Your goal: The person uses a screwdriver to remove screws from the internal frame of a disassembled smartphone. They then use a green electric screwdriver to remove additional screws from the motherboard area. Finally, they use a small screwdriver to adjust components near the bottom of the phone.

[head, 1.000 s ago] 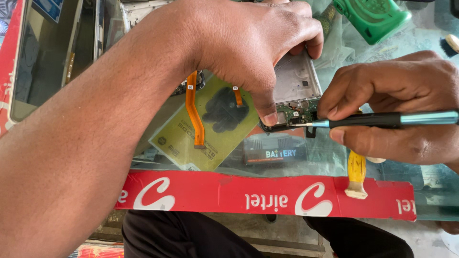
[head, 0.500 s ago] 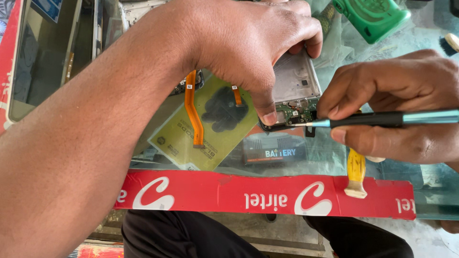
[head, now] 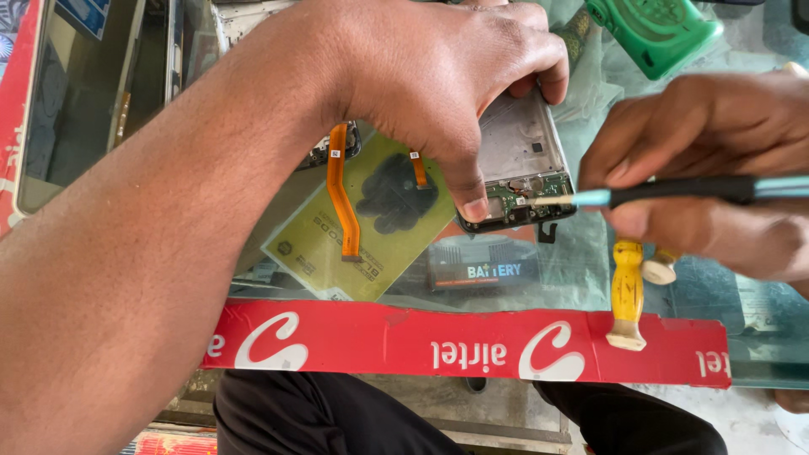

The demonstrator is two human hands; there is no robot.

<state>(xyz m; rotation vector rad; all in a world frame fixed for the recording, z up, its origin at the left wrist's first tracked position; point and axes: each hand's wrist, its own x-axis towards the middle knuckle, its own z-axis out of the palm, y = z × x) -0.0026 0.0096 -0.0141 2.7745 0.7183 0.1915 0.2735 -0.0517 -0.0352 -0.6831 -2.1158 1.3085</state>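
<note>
My left hand grips an opened phone frame from above, thumb pressed near its lower end where a small green circuit board shows. My right hand holds a thin screwdriver with a black and teal shaft, lying level, its tip touching the circuit board. An orange flex cable hangs from under my left hand across a yellow-green card. A shorter orange flex strip lies beside a dark smudge on that card.
All this lies on a glass counter edged with a red printed strip. A yellow-handled tool lies under my right hand. A green case sits at the top right. A dark battery pack shows below the glass.
The screwdriver has shifted slightly right and up, its tip staying at the circuit board. My left hand keeps its grip on the phone frame.
</note>
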